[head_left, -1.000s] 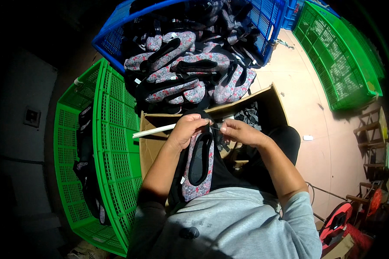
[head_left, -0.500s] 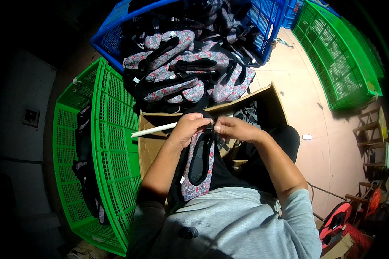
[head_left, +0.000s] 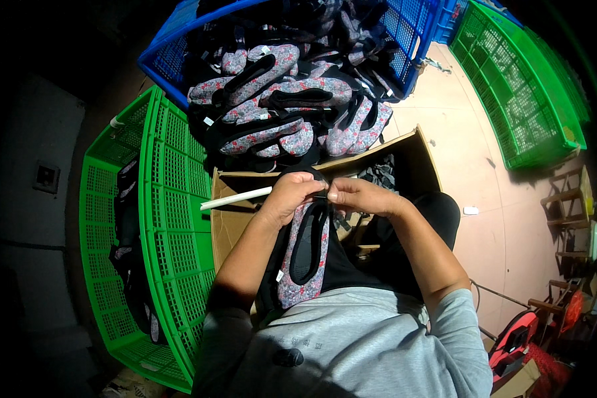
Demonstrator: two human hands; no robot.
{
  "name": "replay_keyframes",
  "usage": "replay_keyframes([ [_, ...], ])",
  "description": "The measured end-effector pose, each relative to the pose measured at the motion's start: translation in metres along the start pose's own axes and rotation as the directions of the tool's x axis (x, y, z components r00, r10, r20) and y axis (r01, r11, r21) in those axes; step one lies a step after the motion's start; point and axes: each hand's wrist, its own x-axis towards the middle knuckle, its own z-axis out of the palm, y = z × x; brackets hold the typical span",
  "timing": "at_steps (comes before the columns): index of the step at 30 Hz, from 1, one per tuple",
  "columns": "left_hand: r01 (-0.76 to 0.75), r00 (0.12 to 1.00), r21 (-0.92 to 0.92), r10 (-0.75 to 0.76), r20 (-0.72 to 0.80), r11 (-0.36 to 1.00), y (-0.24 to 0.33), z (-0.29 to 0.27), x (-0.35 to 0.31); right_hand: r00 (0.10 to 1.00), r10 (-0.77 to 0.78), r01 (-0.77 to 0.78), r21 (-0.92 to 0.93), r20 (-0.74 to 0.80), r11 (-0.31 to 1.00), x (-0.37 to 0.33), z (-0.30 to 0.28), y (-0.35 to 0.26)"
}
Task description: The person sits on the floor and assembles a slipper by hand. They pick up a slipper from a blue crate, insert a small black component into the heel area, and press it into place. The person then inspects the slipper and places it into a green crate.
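A floral grey-and-pink slipper with a black-lined opening lies lengthwise over my lap, a small white tag on its left side. My left hand is closed on its far end, fingers pinched. Close beside it, my right hand is also pinched at the same end. A thin dark strand or strip shows between the two hands, but what my right fingertips grip is too small to make out. A pale rod or tube sticks out leftward from beside my left hand.
Beyond my knees stands an open cardboard box with dark scraps inside. A heap of similar slippers spills from a blue crate. One green crate stands at my left, another green crate at far right. Wooden racks are at right.
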Motion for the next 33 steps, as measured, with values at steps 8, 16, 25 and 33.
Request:
replay_keyframes([
  [8, -0.001, 1.0, 0.012, 0.001, 0.019, 1.0, -0.002, -0.004, 0.002, 0.999, -0.037, 0.036, 0.029, 0.022, 0.999, 0.002, 0.0, 0.004],
  [16, 0.01, 1.0, 0.011, -0.01, 0.002, 1.0, 0.002, 0.001, 0.0, 0.999, -0.041, 0.041, 0.086, -0.003, 0.995, 0.005, 0.002, 0.016],
  [25, 0.012, 1.0, 0.023, -0.012, 0.007, 1.0, 0.004, 0.002, -0.001, 1.0, 0.012, -0.013, 0.172, 0.006, 0.985, 0.006, 0.001, 0.021],
  [33, 0.008, 1.0, 0.021, -0.008, -0.002, 1.0, 0.002, 0.0, 0.0, 0.999, 0.028, -0.021, 0.201, -0.03, 0.979, 0.005, 0.005, 0.017],
])
